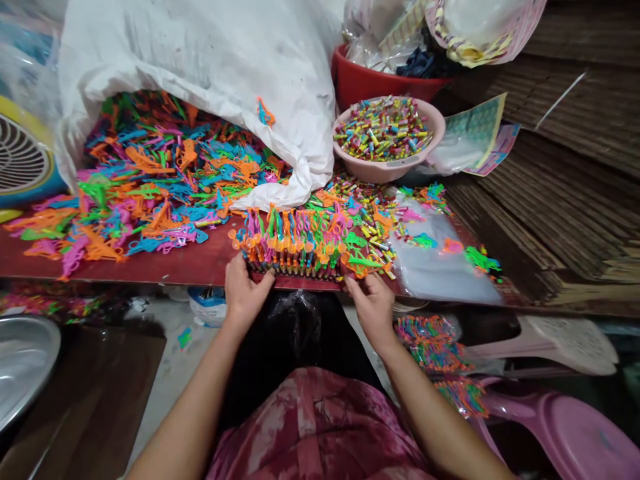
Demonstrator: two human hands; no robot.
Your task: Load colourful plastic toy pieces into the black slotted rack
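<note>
A tightly packed row of small bright plastic toys [295,243] stands at the table's front edge, in orange, green, blue and pink. My left hand [243,287] grips its left end, fingers at the side and thumb along the front. At the right end, my right hand [373,300] has its thumb and fingers closed on the toys, beside a green and orange piece [363,261]. The fingertips of both hands are partly hidden. Behind the row lie loose little tubes [373,230] with yellow, red and blue wrapping.
A white sack [210,53] spills a heap of loose plastic toys [165,167] over the red table [210,267]. A pink basin [390,170] holds many small tubes. Clear plastic bags [425,267] lie at right, near stacked cardboard [565,187]. A fan [23,153] stands left.
</note>
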